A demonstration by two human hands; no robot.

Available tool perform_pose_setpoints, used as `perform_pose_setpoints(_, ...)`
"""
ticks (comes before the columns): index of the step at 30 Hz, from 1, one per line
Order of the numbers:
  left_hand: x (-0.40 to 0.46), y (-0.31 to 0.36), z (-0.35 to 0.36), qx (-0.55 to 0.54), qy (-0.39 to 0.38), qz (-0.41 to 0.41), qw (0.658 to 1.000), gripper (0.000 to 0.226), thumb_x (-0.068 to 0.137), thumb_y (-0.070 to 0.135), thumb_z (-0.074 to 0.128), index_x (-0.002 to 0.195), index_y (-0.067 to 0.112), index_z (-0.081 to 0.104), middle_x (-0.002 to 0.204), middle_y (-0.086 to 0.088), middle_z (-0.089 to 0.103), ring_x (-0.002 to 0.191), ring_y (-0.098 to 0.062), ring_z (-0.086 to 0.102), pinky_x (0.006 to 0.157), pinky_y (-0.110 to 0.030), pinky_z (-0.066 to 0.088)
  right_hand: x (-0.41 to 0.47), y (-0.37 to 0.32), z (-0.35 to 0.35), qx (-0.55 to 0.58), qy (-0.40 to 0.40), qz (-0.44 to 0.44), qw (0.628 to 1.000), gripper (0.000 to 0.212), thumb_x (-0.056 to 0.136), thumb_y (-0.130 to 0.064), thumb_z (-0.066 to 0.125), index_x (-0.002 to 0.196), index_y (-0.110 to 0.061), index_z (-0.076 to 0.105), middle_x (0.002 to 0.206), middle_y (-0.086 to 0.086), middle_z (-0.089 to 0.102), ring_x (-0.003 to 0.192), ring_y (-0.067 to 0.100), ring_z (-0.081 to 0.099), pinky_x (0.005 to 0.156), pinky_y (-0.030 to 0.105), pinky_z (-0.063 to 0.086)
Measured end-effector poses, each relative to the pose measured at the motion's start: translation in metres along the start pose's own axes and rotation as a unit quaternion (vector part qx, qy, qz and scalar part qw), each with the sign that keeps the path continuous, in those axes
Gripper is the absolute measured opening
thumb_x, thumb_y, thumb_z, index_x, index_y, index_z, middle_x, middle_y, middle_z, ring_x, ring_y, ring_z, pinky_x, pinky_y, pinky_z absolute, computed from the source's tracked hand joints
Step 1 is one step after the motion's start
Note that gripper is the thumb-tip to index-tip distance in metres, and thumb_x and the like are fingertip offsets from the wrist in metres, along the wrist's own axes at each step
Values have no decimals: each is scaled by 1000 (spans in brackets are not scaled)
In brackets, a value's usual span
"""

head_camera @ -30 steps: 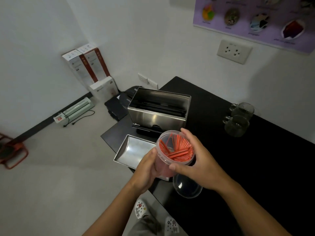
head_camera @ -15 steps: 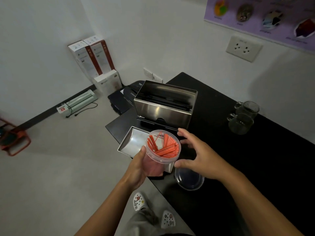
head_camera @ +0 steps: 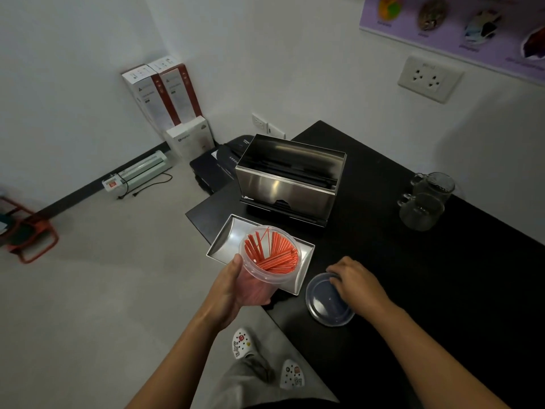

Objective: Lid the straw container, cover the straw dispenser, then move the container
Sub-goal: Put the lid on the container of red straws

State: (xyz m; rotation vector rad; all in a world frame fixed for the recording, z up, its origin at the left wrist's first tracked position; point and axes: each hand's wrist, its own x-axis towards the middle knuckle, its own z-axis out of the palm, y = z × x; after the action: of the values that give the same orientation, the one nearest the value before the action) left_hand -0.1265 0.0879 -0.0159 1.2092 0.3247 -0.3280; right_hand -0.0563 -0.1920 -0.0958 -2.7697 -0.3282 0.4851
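Head view, looking forward and down: the left hand (head_camera: pixel 236 290) is wrapped around the side of one clear round straw container (head_camera: pixel 269 255), thumb on its near-left wall and fingers curled under and behind, holding it up off the black table (head_camera: pixel 442 276) with its open mouth tipped toward the camera, above the near part of the dispenser cover (head_camera: pixel 230 240). Inside it lie many short red straws (head_camera: pixel 274 252), too many and too overlapped to count; most are fanned with their long axes running from near-left to far-right, while a bundle at the far side stands more upright. One clear round lid (head_camera: pixel 324 302) lies flat on the table near its front edge, just to the right of the container and apart from it. The right hand (head_camera: pixel 356 281) rests on the lid's far-right rim, fingers bent down onto the edge; whether they grip it or only touch it cannot be told. The one cover is a shallow steel tray lying hollow side up at the table's near-left corner, its long axis running left to right. Behind it stands one steel straw dispenser (head_camera: pixel 289 184), open at the top, long axis also left to right, its front slot facing the camera. Two glass mugs (head_camera: pixel 424 202) sit side by side at the far right, touching or nearly so. On the floor below are two patterned clogs (head_camera: pixel 265 358).
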Motion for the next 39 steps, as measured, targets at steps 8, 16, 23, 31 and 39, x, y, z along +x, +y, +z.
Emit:
perform_pose_setpoints(8, 1, 3, -2, -6, 4, -1, 1000, 77, 58, 91, 73, 117, 42, 79, 123, 1, 79, 111, -30, 77, 75, -47, 65, -14, -12, -46, 113, 6, 38, 993, 8, 105, -35, 53, 102, -36, 61, 95, -13, 68, 86, 3, 66, 73, 27, 57)
perform_pose_setpoints(16, 10, 15, 9, -29, 5, 11, 1000, 70, 68, 86, 63, 118, 41, 79, 125, -1, 79, 122, -34, 72, 83, -52, 65, -44, -73, -143, 235, 226, -122, 937, 24, 97, -26, 68, 120, -33, 66, 106, -26, 65, 102, -11, 61, 77, 7, 47)
perform_pose_setpoints(23, 22, 37, 26, -25, 6, 26, 999, 69, 81, 85, 51, 127, 39, 74, 133, -7, 75, 119, -34, 73, 80, -52, 64, -57, -115, -156, 246, 299, -237, 891, 31, 91, -9, 76, 122, -9, 74, 115, -2, 69, 112, 8, 65, 97, 17, 48)
perform_pose_setpoints(31, 27, 53, 42, 0, -23, 46, 999, 93, 66, 95, 62, 136, 34, 68, 134, -10, 74, 121, -36, 72, 81, -55, 63, -57, -117, -136, 255, 264, -248, 896, 34, 91, -11, 78, 125, -12, 73, 121, -3, 67, 120, 16, 62, 102, 36, 52)
perform_pose_setpoints(39, 23, 52, 45, 41, -50, 35, 997, 86, 59, 101, 57, 118, 43, 77, 124, -7, 79, 110, -35, 77, 75, -48, 66, -56, -116, -144, 339, 166, -219, 900, 20, 88, -50, 69, 101, -36, 75, 147, -24, 52, 153, 9, 29, 115, 30, 31)
